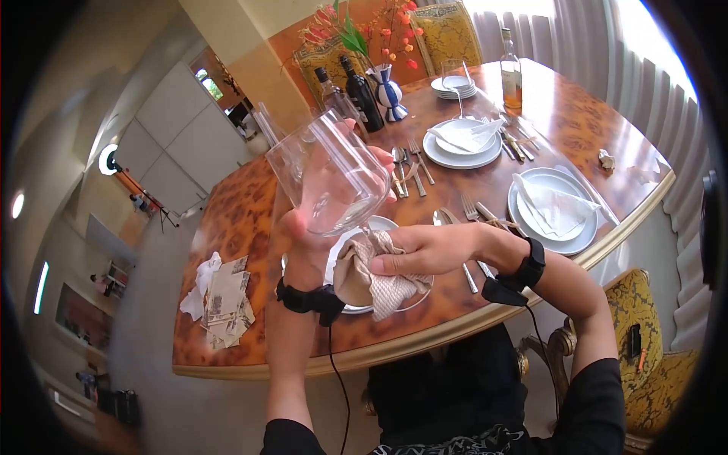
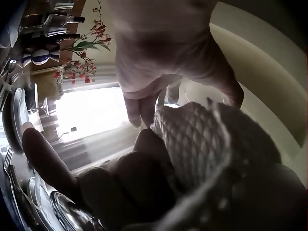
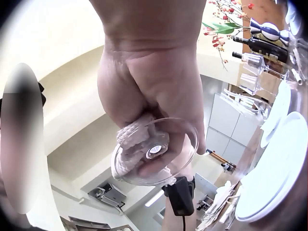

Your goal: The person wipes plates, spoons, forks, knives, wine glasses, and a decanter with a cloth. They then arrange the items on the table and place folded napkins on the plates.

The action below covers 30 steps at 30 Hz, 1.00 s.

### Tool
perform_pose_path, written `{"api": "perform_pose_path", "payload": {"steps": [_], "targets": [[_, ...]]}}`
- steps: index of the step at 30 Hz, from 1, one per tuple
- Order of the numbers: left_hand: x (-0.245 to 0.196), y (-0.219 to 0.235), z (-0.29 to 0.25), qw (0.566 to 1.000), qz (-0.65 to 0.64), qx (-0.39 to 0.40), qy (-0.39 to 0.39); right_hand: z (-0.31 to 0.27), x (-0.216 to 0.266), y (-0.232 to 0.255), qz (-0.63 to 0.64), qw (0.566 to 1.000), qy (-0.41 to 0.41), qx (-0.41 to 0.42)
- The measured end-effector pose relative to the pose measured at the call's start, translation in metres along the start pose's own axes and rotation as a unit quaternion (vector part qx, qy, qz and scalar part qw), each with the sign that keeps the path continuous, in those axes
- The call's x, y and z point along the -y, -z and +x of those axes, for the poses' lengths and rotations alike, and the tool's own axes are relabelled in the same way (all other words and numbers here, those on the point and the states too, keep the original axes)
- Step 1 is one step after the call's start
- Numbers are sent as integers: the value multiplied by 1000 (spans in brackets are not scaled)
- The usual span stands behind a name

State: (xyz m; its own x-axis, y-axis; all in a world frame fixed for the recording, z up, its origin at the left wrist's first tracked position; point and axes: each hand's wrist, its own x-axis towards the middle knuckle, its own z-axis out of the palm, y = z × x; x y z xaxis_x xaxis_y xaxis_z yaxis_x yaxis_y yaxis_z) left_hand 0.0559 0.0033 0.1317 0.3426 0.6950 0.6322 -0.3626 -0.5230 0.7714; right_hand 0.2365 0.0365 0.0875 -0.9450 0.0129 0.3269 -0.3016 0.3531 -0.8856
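Note:
A clear stemmed glass [image 1: 330,174] is held up over the table, tilted, its bowl toward the upper left. My left hand [image 1: 315,186] grips the bowl, with the thumb on the near side and fingertips showing at the far side. In my right hand [image 1: 436,249] a beige textured cloth [image 1: 387,277] is pinched around the stem end, just below the bowl. From the right wrist view, the round glass foot [image 3: 191,161] shows flat on, with cloth and fingers behind it. Cloth folds [image 2: 192,139] fill the middle of the left wrist view, close to both hands.
A white plate [image 1: 390,222] lies beneath the hands. Place settings with plates [image 1: 557,231], napkins and cutlery [image 1: 409,171] line the right side. Bottles [image 1: 362,95], a flower vase [image 1: 388,95] and a liquor bottle [image 1: 512,76] stand farther back. Papers [image 1: 227,299] lie at left.

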Motion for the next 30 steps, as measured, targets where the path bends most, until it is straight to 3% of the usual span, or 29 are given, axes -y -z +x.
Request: {"api": "perform_pose_path", "payload": {"steps": [2, 4, 5, 7, 10, 11, 12, 14, 15, 16, 17, 18, 20, 21, 22, 24, 25, 27, 28, 29, 30], "targets": [[-2, 3, -2, 999, 31, -30, -4, -2, 0, 2, -7, 1000, 6, -12], [-12, 6, -3, 986, 111, -124, -29, -8, 2, 5, -211, 970, 48, -106], [-12, 4, -4, 980, 122, -150, -55, -10, -3, 5, -258, 946, 100, -170], [-23, -4, -6, 970, 130, -193, -68, -20, -1, -4, -266, 890, 116, -352], [-44, -4, -9, 958, 67, -254, -113, -28, -9, 3, -216, 759, 187, -584], [-49, -6, -6, 938, 54, -302, -159, -30, -15, 4, -57, 761, 126, -634], [-53, -7, -4, 915, 41, -348, -202, -26, -13, 0, -55, 760, 129, -635], [-40, -14, 3, 910, 71, -338, -229, -7, -4, -10, 290, 782, 105, -542], [-29, -20, 6, 891, 167, -340, -250, 3, -8, -17, 367, 789, 81, -486], [-21, -26, 9, 862, 261, -340, -270, 21, 5, -28, 500, 697, 147, -492], [-20, -32, 11, 851, 273, -348, -283, 28, 7, -30, 519, 687, 167, -481], [-20, -30, 10, 852, 274, -345, -283, 33, 5, -31, 518, 686, 171, -482], [-21, -24, 6, 805, 390, -303, -328, 39, -1, -34, 445, 717, 195, -500], [-24, -39, 4, 815, 384, -307, -306, 34, -2, -34, 353, 771, 141, -512], [-23, -40, 2, 816, 384, -305, -306, 32, -7, -32, 353, 769, 143, -513], [-21, -40, -3, 791, 443, -251, -339, 29, -18, -26, 246, 822, 126, -498], [-20, -48, -2, 801, 416, -276, -331, 25, -17, -25, 245, 822, 126, -498], [-24, -43, -7, 808, 436, -256, -301, 15, -13, -22, 142, 869, -13, -475], [-28, -40, -9, 815, 456, -236, -269, 9, -16, -19, 140, 871, -13, -471], [-33, -38, -7, 841, 413, -228, -265, 0, -20, -15, 81, 896, -23, -437], [-39, -33, -8, 838, 415, -230, -270, -4, -22, -10, 20, 916, -30, -401]]}}
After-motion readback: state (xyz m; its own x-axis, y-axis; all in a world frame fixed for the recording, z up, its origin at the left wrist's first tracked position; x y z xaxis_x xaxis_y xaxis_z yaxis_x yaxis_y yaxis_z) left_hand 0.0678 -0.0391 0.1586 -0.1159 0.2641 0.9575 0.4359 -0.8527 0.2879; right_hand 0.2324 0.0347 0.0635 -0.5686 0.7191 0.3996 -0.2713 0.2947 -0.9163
